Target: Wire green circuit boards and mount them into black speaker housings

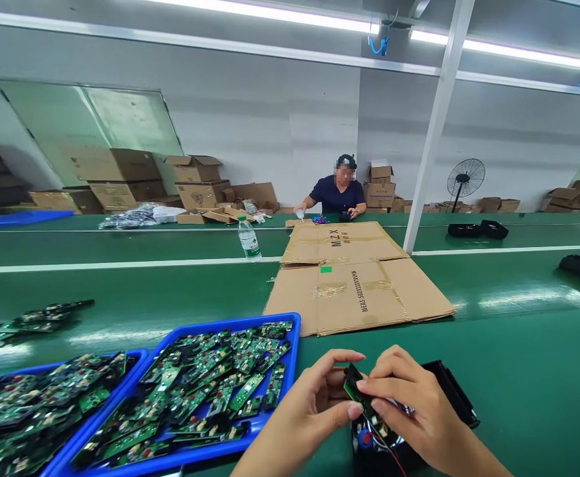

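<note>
Green and thin, the circuit board (362, 397) sits pinched between both hands just above an open black housing (449, 397) at the near edge of the surface (518, 371). It looks light and stiff, probably brittle at its soldered parts, so the bare edges seem the safest place to take hold, away from the components on its face. The left hand (309, 411) has its grip closed on the board's near end with thumb and forefinger; the right hand (413, 404) curls over the top with its fingertips narrow on the far edge. Red and black wires (386, 447) trail from the board down into the housing; they look thin and would likely pull loose if the board were tugged. Just to the left lies a blue tray (290, 344) heaped with similar green boards, and a second blue tray (138, 361) touches it further left. More boards (31, 321) lie loose on the green surface beyond. A flattened cardboard sheet (354, 278) lies ahead, with a water bottle (248, 238) beside it. Across the line sits another person (337, 192), whose hands work on small things, well apart. Behind stand cardboard boxes (115, 175) and a fan (465, 177).
</note>
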The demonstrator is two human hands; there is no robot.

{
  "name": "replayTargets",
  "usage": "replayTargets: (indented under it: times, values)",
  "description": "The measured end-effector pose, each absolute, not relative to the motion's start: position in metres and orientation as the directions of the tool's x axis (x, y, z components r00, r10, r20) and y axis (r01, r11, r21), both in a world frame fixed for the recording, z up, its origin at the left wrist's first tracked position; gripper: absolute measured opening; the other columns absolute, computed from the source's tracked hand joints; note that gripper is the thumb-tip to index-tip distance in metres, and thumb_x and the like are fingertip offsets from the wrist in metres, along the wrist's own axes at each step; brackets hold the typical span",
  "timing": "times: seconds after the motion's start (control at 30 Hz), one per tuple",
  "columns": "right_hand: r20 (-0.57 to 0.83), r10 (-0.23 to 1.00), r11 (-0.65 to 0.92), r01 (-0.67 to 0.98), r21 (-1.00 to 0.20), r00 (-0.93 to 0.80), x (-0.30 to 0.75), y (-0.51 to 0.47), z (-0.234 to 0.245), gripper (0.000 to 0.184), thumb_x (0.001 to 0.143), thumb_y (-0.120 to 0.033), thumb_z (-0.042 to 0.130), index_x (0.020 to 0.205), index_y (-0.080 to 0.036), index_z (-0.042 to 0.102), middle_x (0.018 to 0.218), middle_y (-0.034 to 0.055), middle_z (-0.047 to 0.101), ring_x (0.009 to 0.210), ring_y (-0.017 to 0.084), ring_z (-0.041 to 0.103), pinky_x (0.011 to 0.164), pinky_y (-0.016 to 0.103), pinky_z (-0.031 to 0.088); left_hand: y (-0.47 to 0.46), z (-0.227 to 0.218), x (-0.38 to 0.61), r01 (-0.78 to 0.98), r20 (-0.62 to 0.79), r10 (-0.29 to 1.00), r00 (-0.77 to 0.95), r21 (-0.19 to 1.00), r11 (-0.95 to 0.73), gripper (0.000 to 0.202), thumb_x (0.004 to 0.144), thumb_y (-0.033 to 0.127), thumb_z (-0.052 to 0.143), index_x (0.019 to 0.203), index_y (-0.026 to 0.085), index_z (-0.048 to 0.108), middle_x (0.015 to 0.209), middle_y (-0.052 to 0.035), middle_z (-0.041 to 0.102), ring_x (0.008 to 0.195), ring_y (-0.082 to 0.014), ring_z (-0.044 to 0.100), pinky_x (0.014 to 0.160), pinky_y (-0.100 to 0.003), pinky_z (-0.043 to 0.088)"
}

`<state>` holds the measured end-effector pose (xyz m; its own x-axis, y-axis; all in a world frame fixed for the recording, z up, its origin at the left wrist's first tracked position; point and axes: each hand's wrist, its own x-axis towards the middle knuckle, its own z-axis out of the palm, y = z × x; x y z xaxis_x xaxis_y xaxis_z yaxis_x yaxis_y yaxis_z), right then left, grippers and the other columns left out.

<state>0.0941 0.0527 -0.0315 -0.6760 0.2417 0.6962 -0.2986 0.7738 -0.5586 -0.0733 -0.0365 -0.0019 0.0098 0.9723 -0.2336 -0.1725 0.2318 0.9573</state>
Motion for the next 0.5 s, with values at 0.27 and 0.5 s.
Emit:
replayTargets:
  times: [0.27, 0.5]
  values:
    - [0.495, 0.508, 0.693, -0.008, -0.721, -0.705, 0.094, 0.06, -0.047, 0.043, 0.091, -0.042, 0.057, 0.126, -0.028, 0.037, 0.116, 0.0019, 0.044, 0.104, 0.018, 0.044, 0.09, 0.029, 0.038, -0.029, -0.013, -0.073, -0.189, -0.142, 0.986, -0.09, 0.974, 0.123, 0.043, 0.067, 0.033, 0.075, 0.103, 0.024, 0.053, 0.11, 0.0002, 0.063, 0.098, -0.0041, 0.06, 0.083, -0.004, 0.052]
    - [0.497, 0.507, 0.736, 0.053, -0.675, -0.704, 0.092, 0.072, -0.061, 0.039, 0.089, -0.029, 0.057, 0.125, -0.035, 0.042, 0.12, -0.0073, 0.052, 0.109, 0.013, 0.047, 0.093, 0.023, 0.035, -0.025, -0.016, -0.075, -0.226, -0.039, 0.98, -0.195, 0.974, -0.006, 0.04, 0.063, 0.031, 0.079, 0.093, 0.021, 0.054, 0.107, -0.0003, 0.063, 0.101, -0.0038, 0.06, 0.084, -0.002, 0.051]
